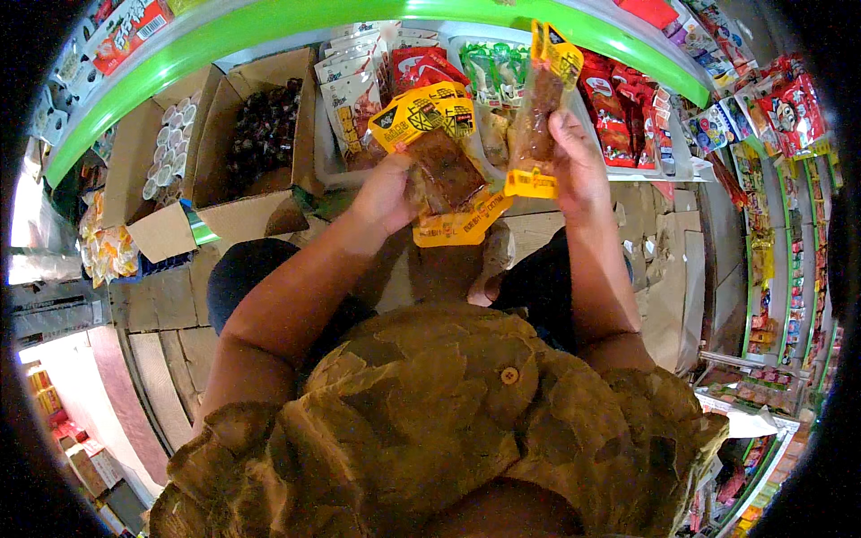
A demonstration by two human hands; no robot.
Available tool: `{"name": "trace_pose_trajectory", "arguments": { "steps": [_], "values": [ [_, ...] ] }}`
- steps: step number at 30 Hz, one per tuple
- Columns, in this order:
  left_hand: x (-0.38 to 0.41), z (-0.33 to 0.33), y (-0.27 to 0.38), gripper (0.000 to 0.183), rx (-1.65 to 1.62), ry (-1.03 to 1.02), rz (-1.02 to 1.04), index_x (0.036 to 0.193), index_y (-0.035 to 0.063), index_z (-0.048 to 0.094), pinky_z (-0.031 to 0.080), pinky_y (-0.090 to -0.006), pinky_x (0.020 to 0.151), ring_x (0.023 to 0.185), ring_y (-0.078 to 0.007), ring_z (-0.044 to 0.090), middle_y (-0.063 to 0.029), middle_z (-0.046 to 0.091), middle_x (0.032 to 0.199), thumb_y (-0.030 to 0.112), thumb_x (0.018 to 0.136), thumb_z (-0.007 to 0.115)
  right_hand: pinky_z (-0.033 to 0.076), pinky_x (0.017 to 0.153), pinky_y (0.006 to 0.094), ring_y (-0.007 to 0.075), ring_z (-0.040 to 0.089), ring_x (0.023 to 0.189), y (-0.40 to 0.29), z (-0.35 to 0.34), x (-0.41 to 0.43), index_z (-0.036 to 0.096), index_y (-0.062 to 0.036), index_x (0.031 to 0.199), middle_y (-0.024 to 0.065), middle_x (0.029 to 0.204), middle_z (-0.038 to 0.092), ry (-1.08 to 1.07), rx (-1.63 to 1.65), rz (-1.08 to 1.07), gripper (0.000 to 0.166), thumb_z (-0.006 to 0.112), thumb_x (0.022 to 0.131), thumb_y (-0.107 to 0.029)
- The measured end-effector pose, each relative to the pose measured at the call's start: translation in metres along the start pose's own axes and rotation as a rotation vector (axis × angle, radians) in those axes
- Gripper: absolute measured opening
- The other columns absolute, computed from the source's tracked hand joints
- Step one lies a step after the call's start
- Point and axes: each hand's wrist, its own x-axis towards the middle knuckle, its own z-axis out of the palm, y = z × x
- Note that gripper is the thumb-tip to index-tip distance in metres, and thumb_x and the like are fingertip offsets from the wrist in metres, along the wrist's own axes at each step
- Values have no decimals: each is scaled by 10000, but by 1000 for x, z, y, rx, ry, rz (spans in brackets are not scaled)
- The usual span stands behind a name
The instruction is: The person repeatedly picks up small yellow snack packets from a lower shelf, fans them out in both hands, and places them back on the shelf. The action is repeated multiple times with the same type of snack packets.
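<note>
My left hand [387, 195] grips yellow-trimmed clear packs of brown food [447, 171], with more than one pack overlapping; how many cannot be told. To the right, my right hand [578, 158] is closed on a similar yellow-trimmed food pack [540, 101], held upright and seen partly edge-on. The lower yellow edges of the packs nearly meet between my hands. Behind them, a white plastic bin holds white-and-red pouches [352, 111] and red packets [420, 67]. Another bin holds green-topped clear packs [494, 70], partly hidden by the pack in my right hand.
An open cardboard box [250, 195] with dark small wrapped items stands at the left, beside a cardboard box [128, 168] of round-lidded cups. Red packets [615, 114] fill a bin at the right. A green shelf edge [323, 19] curves overhead. Stocked shelves [783, 269] line the far right. Flattened cardboard [666, 282] covers the floor.
</note>
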Motion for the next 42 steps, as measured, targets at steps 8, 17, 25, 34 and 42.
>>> {"name": "trace_pose_trajectory", "arguments": {
  "steps": [8, 17, 25, 34, 42],
  "values": [
    [1, -9, 5, 337, -35, -82, -9, 1227, 60, 463, 446, -429, 930, 1059, -250, 560, -105, 550, 1193, 199, 922, 429, 484, 742, 271, 120, 607, 808, -6, -4, -6, 587, -36, 1045, 22, 934, 629, -66, -202, 84, 270, 601, 853, -226],
    [-3, 12, -6, 347, 253, 116, 352, 1217, 41, 439, 462, -320, 877, 1033, -169, 554, -64, 567, 1135, 79, 883, 526, 447, 771, 258, 107, 560, 859, 72, 21, -11, 582, -17, 1024, 55, 947, 618, -14, -923, -98, 274, 661, 806, -163],
    [4, 5, 0, 368, 273, 72, 497, 1219, 11, 405, 456, -307, 885, 1051, -174, 544, -84, 553, 1153, 0, 866, 508, 459, 705, 270, 125, 576, 765, 72, 25, -11, 556, -34, 989, 67, 878, 622, 78, -1009, -95, 313, 709, 765, -191],
    [8, -4, 13, 280, 141, 82, 361, 1209, 71, 428, 478, -370, 863, 1036, -206, 559, -92, 567, 1132, 124, 934, 438, 464, 767, 276, 131, 572, 865, 29, -16, 4, 541, -29, 1043, 46, 960, 599, 110, -372, 38, 242, 616, 844, -147],
    [8, -12, 23, 320, -24, 56, 224, 1220, 134, 394, 458, -465, 893, 1070, -267, 541, -96, 543, 1142, 148, 907, 454, 398, 940, 378, 200, 507, 1118, 6, -25, 3, 468, -43, 1251, 53, 1224, 531, 129, 4, 134, 461, 558, 877, -298]
  ]
}}
